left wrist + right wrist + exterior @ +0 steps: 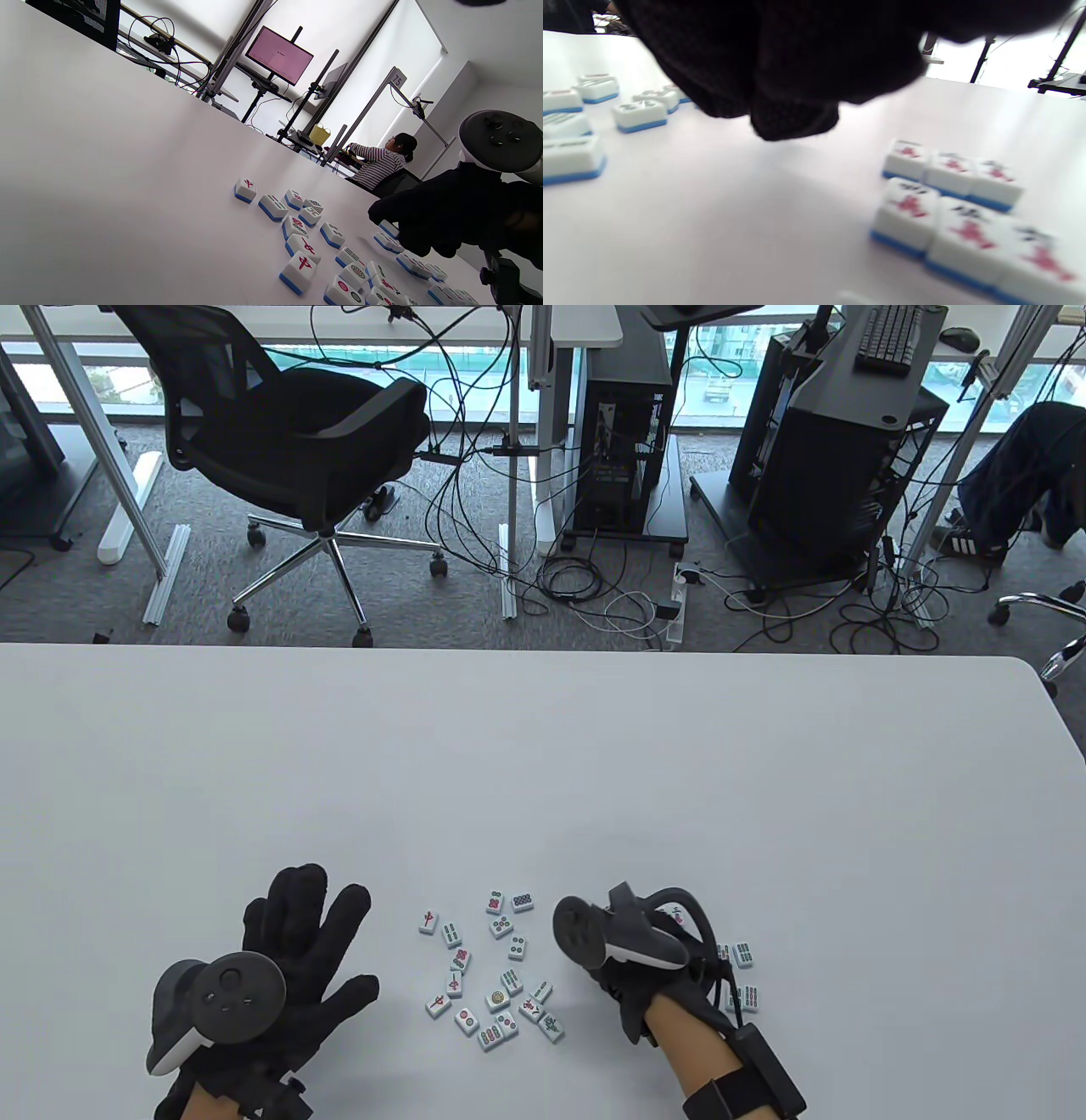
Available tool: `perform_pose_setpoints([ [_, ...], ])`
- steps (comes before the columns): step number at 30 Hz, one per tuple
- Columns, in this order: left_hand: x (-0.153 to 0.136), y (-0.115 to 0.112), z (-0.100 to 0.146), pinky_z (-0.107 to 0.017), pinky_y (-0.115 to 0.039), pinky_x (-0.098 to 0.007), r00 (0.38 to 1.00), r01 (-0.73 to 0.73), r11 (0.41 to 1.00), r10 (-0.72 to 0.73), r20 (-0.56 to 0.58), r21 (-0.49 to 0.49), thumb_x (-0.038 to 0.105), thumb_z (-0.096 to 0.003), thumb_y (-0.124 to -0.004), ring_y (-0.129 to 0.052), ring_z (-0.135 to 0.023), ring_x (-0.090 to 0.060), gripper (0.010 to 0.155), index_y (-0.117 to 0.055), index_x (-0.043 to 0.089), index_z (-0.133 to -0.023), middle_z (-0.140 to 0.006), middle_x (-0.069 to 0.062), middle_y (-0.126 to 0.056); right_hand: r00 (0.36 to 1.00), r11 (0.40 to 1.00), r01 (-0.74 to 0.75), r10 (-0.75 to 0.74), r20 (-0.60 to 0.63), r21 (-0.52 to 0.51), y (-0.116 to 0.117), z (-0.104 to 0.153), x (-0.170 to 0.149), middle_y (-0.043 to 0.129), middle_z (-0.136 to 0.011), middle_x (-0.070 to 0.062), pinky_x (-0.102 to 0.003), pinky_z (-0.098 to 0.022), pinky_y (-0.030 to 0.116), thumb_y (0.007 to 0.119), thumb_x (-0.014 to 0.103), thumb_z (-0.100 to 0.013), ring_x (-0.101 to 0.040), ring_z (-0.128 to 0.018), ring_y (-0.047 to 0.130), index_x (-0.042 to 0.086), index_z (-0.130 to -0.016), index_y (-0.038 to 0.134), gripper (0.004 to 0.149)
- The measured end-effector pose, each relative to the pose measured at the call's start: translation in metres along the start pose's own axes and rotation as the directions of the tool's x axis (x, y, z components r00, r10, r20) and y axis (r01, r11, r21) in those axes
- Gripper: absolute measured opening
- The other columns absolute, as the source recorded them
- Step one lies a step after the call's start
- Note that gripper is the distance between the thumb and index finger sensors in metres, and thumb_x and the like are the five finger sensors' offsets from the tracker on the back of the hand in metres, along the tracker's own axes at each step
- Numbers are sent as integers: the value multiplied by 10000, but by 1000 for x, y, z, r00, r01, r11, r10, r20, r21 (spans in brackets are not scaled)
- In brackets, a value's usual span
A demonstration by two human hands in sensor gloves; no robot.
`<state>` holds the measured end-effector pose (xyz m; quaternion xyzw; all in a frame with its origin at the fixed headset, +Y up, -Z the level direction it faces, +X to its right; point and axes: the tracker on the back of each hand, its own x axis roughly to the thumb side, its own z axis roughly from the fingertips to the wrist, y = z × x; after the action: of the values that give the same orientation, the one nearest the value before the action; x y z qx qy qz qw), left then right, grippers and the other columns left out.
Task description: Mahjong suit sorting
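Several white mahjong tiles with blue backs [488, 976] lie scattered face up between my hands, also seen in the left wrist view [305, 237]. My left hand [305, 925] rests flat on the table to their left, fingers spread, holding nothing. My right hand [632, 937] hovers at the right edge of the scatter, its fingers hidden under the tracker. In the right wrist view its curled fingertips [793, 118] hang blurred above the table, and I cannot tell whether they hold a tile. Two neat rows of red-character tiles [950, 199] lie beside them. Bamboo tiles [744, 954] sit right of the right hand.
The white table [543, 763] stretches far beyond the tiles. An office chair [314, 449], computer towers and floor cables stand past its far edge. In the left wrist view a person in a striped shirt [377, 163] sits at a distant desk.
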<state>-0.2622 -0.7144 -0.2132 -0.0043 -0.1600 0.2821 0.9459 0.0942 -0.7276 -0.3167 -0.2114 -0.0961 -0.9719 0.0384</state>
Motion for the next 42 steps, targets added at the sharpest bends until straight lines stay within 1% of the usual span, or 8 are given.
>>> perform_pose_setpoints([
  [3,0,0,0,-737,50,-547,1000,3,1000,-3,1,3,752,-446,-561,162,-1078,-175,820,-162,454,-1098,-1087,167,156,994,1000,-11,9,-111,-24,-17,4,-43,974,-498,-57,-296,-148,828,877,324,-419,-145,-192,916,104,-925,764,563],
  [6,0,1,0,-738,49,-548,1000,4,1000,-4,-2,4,751,-447,-562,162,-1078,-175,820,-163,454,-1098,-1088,166,155,976,999,-47,41,-213,-23,-19,12,-80,973,-486,-54,-286,-137,827,877,325,-417,-133,-180,912,92,-922,763,568],
  [11,0,0,0,-738,49,-548,1000,7,1000,-7,-4,0,752,-446,-563,162,-1079,-173,819,-166,456,-1098,-1089,168,153,958,995,-83,93,-270,49,6,23,-119,973,-491,-46,-277,-140,830,874,328,-417,-124,-184,914,98,-922,763,565],
  [17,-1,1,0,-738,49,-547,1000,8,1000,-8,-11,3,751,-447,-564,160,-1079,-173,818,-168,455,-1098,-1089,167,152,950,995,-65,85,-301,75,30,22,-135,969,-500,-47,-281,-145,830,870,324,-418,-127,-190,914,112,-918,771,551],
  [29,-1,1,-1,-740,44,-548,1000,13,1000,-13,-28,-4,751,-447,-564,156,-1080,-175,818,-171,453,-1099,-1090,167,149,947,990,-89,118,-299,109,41,14,-132,961,-512,-46,-283,-149,828,852,316,-433,-128,-196,912,115,-920,771,532],
  [34,-1,2,-1,-740,43,-548,1000,8,1000,-8,-28,-2,751,-446,-564,155,-1081,-174,818,-171,454,-1098,-1090,167,148,950,992,-89,113,-291,93,30,20,-127,966,-500,-58,-289,-142,824,850,336,-433,-137,-186,910,81,-952,709,595],
  [39,1,1,-1,-738,45,-548,1000,15,1000,-15,-19,-6,750,-446,-565,156,-1080,-177,819,-171,453,-1099,-1090,165,150,990,994,7,-22,-140,-105,8,24,-84,976,-467,-58,-285,-119,821,829,365,-441,-132,-160,908,63,-927,745,578],
  [42,1,1,-1,-738,46,-548,1000,14,1000,-14,-19,-3,750,-446,-565,157,-1079,-176,819,-170,452,-1099,-1089,165,151,997,996,56,-59,-44,-70,6,17,-39,977,-459,-63,-284,-111,818,814,400,-447,-133,-152,905,55,-916,762,584],
])
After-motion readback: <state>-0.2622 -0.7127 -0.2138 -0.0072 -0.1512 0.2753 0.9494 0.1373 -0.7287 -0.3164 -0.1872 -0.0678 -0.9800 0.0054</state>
